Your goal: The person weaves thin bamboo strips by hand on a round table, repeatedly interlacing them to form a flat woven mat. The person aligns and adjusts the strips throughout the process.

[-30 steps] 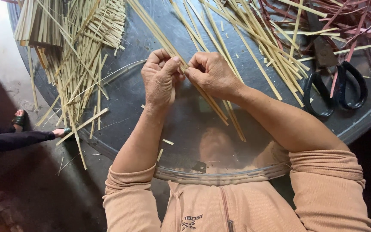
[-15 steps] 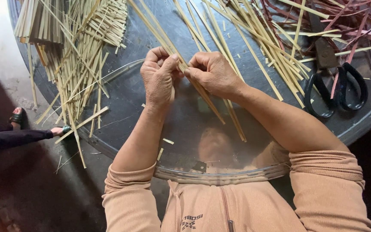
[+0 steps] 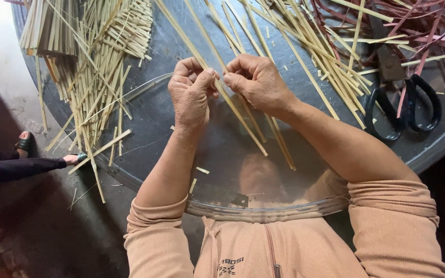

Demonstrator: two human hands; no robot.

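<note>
My left hand [image 3: 191, 95] and my right hand [image 3: 258, 82] meet over a round dark table [image 3: 171, 123], fingertips almost touching. Both pinch long pale bamboo strips [image 3: 243, 121] that run diagonally under my hands, from the far left down toward my right forearm. The strips' near ends lie on the table's glossy top. Which hand grips which strip is hidden by the fingers.
A heap of short pale bamboo strips [image 3: 93, 67] covers the table's left part and overhangs its edge. More long strips [image 3: 310, 46] and reddish strips [image 3: 418, 25] lie at the far right. Black-handled scissors [image 3: 403, 103] rest at right. Another person's leg and sandalled foot [image 3: 27, 154] are on the floor at left.
The strips between my fingers have slid slightly toward me and to the right. My hands stay in the same place.
</note>
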